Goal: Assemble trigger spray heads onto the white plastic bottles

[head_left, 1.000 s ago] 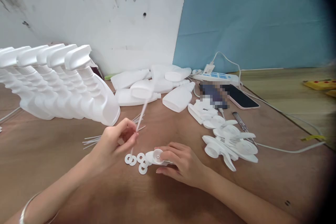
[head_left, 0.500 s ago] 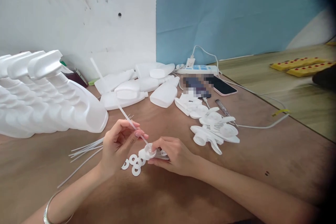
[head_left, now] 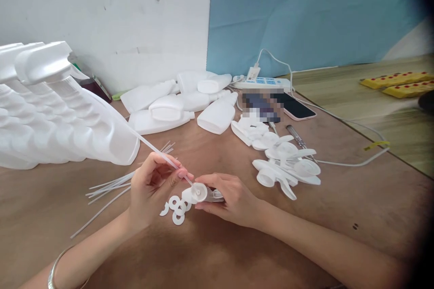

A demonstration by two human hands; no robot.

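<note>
Since the earlier frame the dip tube (head_left: pixel 154 148) has swung lower and flatter, its far end now lying across the base of the nearest spray bottle (head_left: pixel 101 131), and its near tip has closed in on the trigger head (head_left: pixel 203 194). Left hand (head_left: pixel 152 185) pinches the tube between thumb and forefinger close to its lower end, other fingers loosely curled. Right hand (head_left: pixel 233 198) is closed around the trigger head, fingers wrapped over its body, ribbed collar facing the left hand just above the worktop (head_left: pixel 217 253). Tube tip sits at the collar opening; can't tell if it is already inside, too small and partly hidden by the fingertips.

White washers (head_left: pixel 174 205) lie scattered on the worktop directly under the two hands, touching one another. Spare tubes (head_left: pixel 111 187) lie loose in a fan to the left of the left hand. Row of finished spray bottles stands leaning at far left. Empty bottles (head_left: pixel 176 101) lie in a heap near the wall. Pile of loose trigger heads (head_left: pixel 288 167) sits to the right of the right hand, well apart from it. Behind that pile: phone (head_left: pixel 298 108), power strip (head_left: pixel 264 83) with white cable (head_left: pixel 346 162), a pen-like tool (head_left: pixel 300 137). Bangle (head_left: pixel 56 266) on left wrist.
</note>
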